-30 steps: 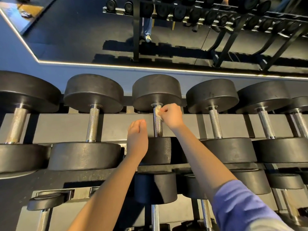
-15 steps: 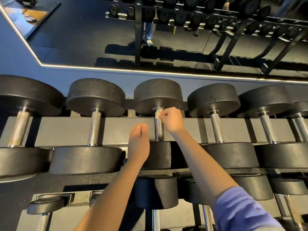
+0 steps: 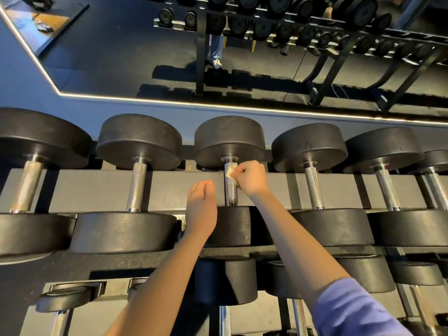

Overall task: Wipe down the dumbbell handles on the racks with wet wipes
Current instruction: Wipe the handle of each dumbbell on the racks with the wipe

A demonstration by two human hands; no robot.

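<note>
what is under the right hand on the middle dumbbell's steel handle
A crumpled white wet wipe, pinched by the right hand against the top of the knurled steel handle. Only its left edge shows; the fingers cover the rest.

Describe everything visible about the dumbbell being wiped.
The dumbbell lies on the top rack, third from the left in view, handle pointing away from the camera. Two round matte black heads, rubber by the look, join a knurled shiny metal handle. The right hand pinches a white wet wipe against the handle's far end. The left hand sits by the near head; contact is unclear.
</note>
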